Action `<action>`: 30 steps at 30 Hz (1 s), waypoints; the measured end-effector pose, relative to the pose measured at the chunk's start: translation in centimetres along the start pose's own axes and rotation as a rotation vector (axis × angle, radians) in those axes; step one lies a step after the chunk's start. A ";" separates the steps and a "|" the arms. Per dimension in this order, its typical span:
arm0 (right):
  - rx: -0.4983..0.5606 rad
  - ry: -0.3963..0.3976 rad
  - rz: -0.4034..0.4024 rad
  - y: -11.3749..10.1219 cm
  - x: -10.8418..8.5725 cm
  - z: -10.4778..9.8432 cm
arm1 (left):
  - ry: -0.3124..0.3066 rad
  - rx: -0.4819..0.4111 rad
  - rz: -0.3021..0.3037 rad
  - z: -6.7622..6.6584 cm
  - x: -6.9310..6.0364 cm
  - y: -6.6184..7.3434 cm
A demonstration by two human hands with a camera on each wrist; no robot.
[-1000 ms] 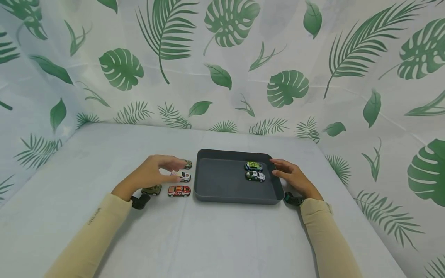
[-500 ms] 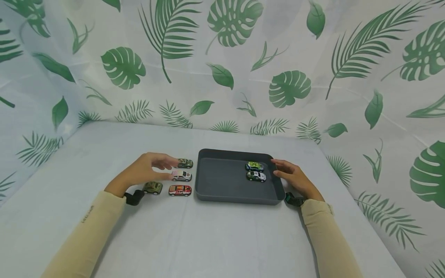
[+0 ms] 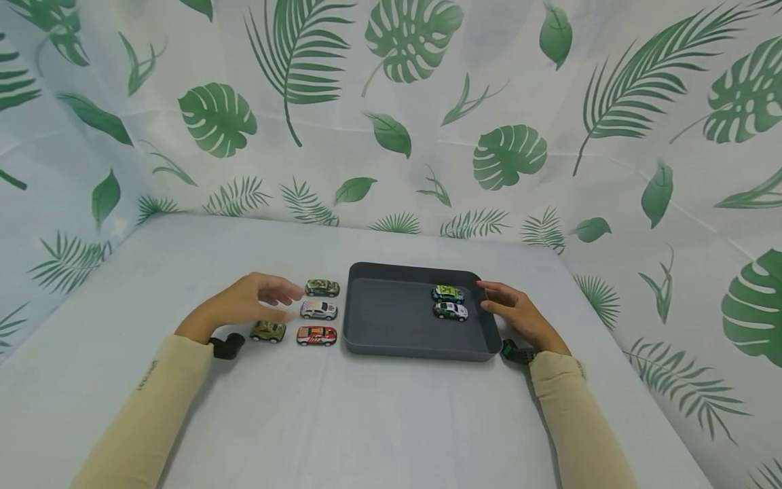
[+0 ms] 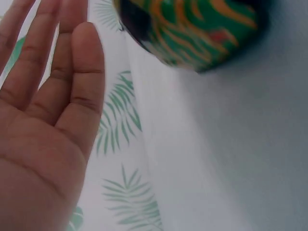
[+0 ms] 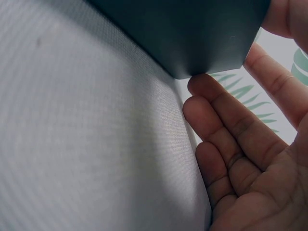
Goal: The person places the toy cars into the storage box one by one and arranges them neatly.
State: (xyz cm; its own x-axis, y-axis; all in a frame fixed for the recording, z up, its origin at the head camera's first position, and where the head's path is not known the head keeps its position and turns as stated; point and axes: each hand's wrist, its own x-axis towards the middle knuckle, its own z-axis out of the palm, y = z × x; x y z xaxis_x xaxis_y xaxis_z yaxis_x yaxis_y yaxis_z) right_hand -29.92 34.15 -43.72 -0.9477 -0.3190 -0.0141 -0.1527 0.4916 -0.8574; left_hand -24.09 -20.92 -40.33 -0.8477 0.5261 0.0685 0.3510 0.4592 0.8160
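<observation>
My left hand hovers left of the toy cars, fingers extended and holding nothing. Nearest its fingertips are a camouflage car and a white car. An olive toy car sits below the hand, and a red car lies to its right. In the left wrist view, a green car with orange lines looms blurred. My right hand rests with relaxed fingers at the right side of the dark grey tray; its fingertips touch the tray's corner in the right wrist view.
Inside the tray, near its right end, a yellow-green car and a white-and-green car stand side by side. A white cloth covers the table. Behind it hangs a leaf-printed curtain.
My left hand has drawn back to the left, away from the white and camouflage cars, which now show fully. The right hand stays at the tray.
</observation>
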 end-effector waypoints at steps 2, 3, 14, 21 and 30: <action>0.000 -0.001 0.000 0.0 0.0 0.0 | -0.015 -0.016 -0.016 -0.1 -0.2 -0.4; 0.000 -0.001 0.000 -0.1 0.0 0.1 | -0.021 -0.021 -0.021 -0.2 -0.3 -0.5; -0.009 -0.004 -0.003 -0.3 -0.1 0.0 | -0.084 -0.058 -0.111 -0.8 -0.8 -1.3; -0.008 -0.007 -0.005 -0.2 -0.1 -0.1 | -0.120 -0.053 -0.180 -1.2 -1.0 -1.5; -0.003 -0.008 -0.010 -0.1 -0.1 -0.1 | -0.148 -0.089 -0.212 -1.4 -1.0 -2.0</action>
State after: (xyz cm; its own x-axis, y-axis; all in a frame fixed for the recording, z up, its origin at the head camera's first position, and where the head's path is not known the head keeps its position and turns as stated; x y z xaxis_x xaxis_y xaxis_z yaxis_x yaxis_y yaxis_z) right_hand -29.86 34.19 -43.65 -0.9439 -0.3301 -0.0097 -0.1630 0.4910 -0.8558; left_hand -24.50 -23.31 -41.24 -0.8290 0.5267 -0.1880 0.1304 0.5089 0.8509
